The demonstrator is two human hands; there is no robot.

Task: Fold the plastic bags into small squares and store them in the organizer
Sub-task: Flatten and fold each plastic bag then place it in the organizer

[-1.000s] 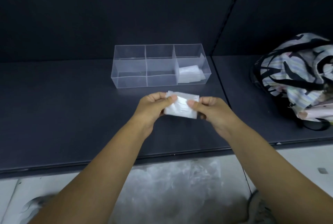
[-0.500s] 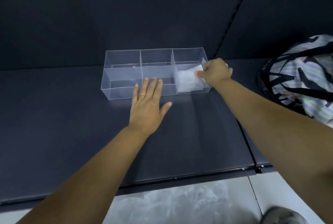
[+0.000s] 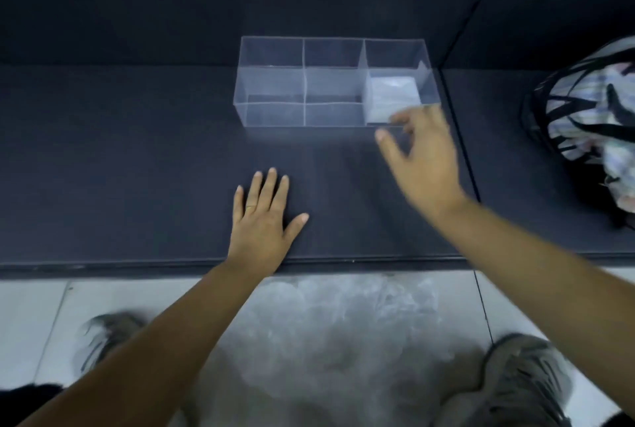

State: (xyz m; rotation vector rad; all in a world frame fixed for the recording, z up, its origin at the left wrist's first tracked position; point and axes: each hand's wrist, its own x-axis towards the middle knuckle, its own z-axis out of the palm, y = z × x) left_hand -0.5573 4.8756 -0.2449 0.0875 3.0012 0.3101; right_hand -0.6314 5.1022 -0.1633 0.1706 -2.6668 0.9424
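**While both hands hold nothing, folded bags lie in the organizer's right compartment**

Where the folded plastic bags (image 3: 391, 96) lie, a pale, squarish stack fills the right-hand one of three compartments set side by side in the clear organizer (image 3: 275, 83), at upper centre of the frame. The middle and left compartments show only their transparent walls. The organizer stands on the dark counter (image 3: 120, 169), close to its back wall.

Just below and right of the bag compartment is the right hand (image 3: 422, 158), blurred, with its grip wide: fingers loosely spread, thumb out to the left, nothing held. Its fingertips overlap the organizer's front right corner in the picture; whether they touch the wall cannot be told.

At centre frame the left hand (image 3: 261, 220) rests palm down on the counter near its front edge, well apart from the organizer. Its grip is also wide, with the fingers straight and close together and the thumb angled right. A ring (image 3: 249, 207) shows on one finger.

At the right edge a striped fabric bag (image 3: 584, 110) sits on the counter. Below the counter's front edge, crumpled clear plastic (image 3: 326, 316) lies on the light tiled floor (image 3: 34, 306), between a left shoe (image 3: 106, 334) and a right shoe (image 3: 522, 378).
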